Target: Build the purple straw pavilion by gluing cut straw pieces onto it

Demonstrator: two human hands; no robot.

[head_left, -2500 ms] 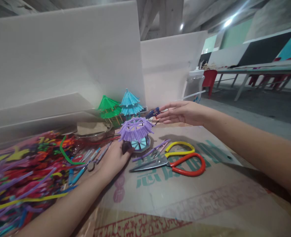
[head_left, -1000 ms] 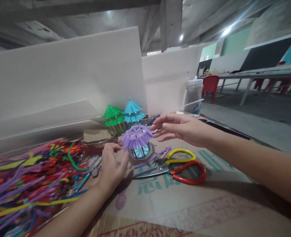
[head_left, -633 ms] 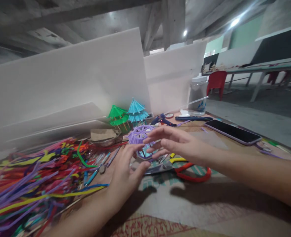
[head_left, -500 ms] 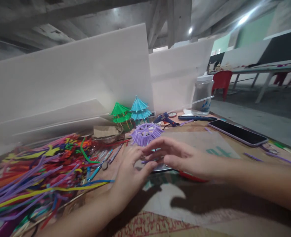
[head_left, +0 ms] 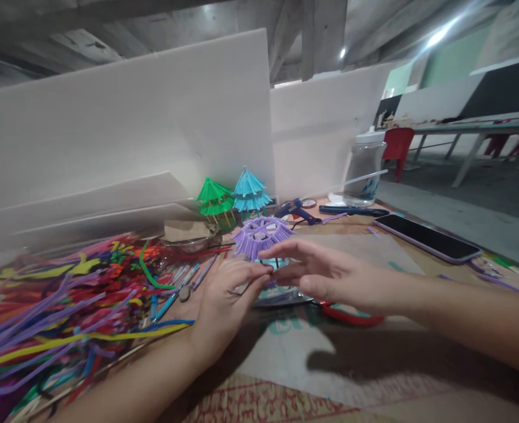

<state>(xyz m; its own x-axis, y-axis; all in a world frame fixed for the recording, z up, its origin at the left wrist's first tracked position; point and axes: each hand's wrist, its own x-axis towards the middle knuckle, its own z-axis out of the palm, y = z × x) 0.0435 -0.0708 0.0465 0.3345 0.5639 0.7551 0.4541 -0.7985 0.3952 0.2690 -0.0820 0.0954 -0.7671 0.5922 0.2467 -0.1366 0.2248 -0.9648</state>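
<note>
A purple pipe-cleaner roof (head_left: 263,235) on thin sticks stands just beyond my hands. My left hand (head_left: 228,296) is closed in a pinch, thumb and fingers together by the roof's near side; anything between them is hidden. From the right reaches my right hand (head_left: 334,279), its thumb apart from the stretched fingers. Its fingertips are close to the left ones and beside a thin stick under the roof; I cannot tell whether they touch it. Scissors with red handles (head_left: 356,317) lie partly beneath my right hand.
Coloured pipe cleaners (head_left: 65,311) are heaped at left. Behind stand a green roofed model (head_left: 215,197), a blue one (head_left: 249,191), a glue gun (head_left: 297,208) and white boards (head_left: 175,117). A phone (head_left: 427,237) and a water bottle (head_left: 365,167) are at right.
My left thumb and fingertips have drawn together into a pinch. The right hand has shifted slightly, and more of the red scissor handles shows. The view has tilted a little.
</note>
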